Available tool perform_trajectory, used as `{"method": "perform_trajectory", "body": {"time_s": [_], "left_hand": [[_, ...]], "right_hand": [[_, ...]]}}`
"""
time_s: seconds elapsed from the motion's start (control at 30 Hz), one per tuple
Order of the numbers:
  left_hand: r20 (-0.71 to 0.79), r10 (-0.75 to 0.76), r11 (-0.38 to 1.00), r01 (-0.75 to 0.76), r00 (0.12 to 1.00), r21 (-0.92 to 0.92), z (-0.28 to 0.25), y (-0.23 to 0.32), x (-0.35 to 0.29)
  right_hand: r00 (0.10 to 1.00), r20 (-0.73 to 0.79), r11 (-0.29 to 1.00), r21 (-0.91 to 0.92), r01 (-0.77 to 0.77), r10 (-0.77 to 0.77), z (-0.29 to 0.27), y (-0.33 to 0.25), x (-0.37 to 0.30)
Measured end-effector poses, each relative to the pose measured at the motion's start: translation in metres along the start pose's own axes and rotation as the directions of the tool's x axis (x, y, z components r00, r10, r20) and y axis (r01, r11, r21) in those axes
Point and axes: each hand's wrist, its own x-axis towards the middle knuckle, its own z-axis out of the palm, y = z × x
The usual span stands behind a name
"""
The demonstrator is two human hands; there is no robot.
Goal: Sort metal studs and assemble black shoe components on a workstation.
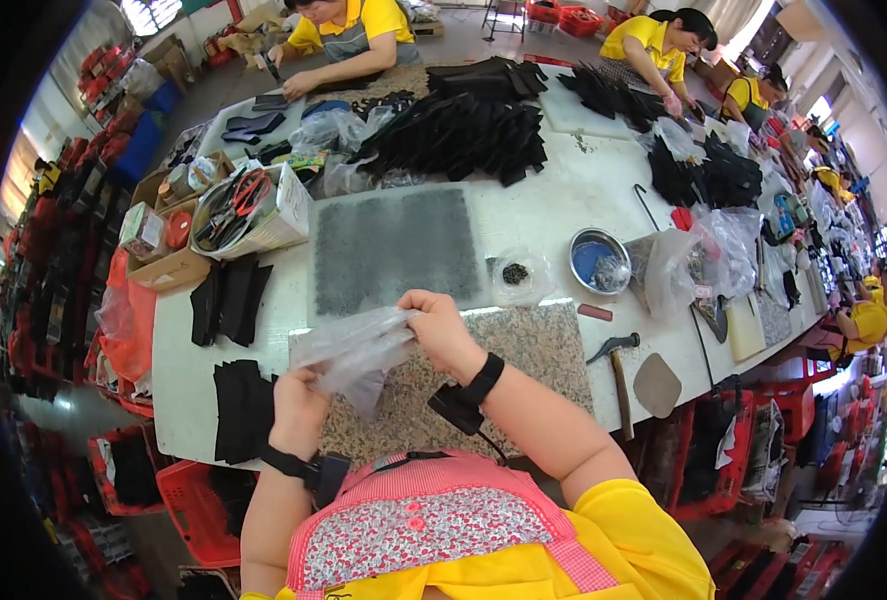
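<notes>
Both my hands grip a crumpled clear plastic bag (355, 345) above a speckled stone slab (523, 360). My left hand (301, 405) is closed on its lower left side, the fingers partly covered by the film. My right hand (441, 328) pinches the upper right edge of the bag. Whether anything is inside the bag, I cannot tell. Just beyond the slab lies a dark grey rectangular mat (395, 250). To the right of the mat is a small plastic bag of dark little pieces (515, 273).
A hammer (618, 375) and a grey flat stone (656, 386) lie right of the slab. A metal bowl (599, 262) stands behind them. Black pieces (242, 405) lie at the left, near a tool box (288, 215). A large black pile (463, 135) and co-workers (368, 45) are farther back.
</notes>
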Motion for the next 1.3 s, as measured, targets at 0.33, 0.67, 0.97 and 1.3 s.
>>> {"method": "perform_trajectory", "body": {"time_s": [0.33, 0.67, 0.97, 1.3], "left_hand": [[0.195, -0.161, 0.942, 0.209, 0.968, -0.261, 0.009, 0.01, -0.002], [0.004, -0.171, 0.932, 0.161, 0.985, 0.324, -0.031, -0.027, -0.011], [0.137, -0.225, 0.954, 0.247, 0.965, -0.168, -0.048, -0.059, 0.023], [0.1, -0.201, 0.938, 0.22, 0.975, -0.268, -0.012, -0.037, 0.04]], "right_hand": [[0.97, 0.11, 0.972, 0.069, -0.227, 0.218, 0.003, 0.021, -0.052], [0.98, -0.073, 0.66, -0.729, -0.179, 0.185, -0.035, 0.074, -0.039], [0.946, -0.054, 0.867, 0.419, -0.269, 0.319, -0.001, 0.076, -0.018], [0.922, -0.085, 0.925, -0.004, -0.38, 0.378, 0.011, 0.074, -0.017]]}}
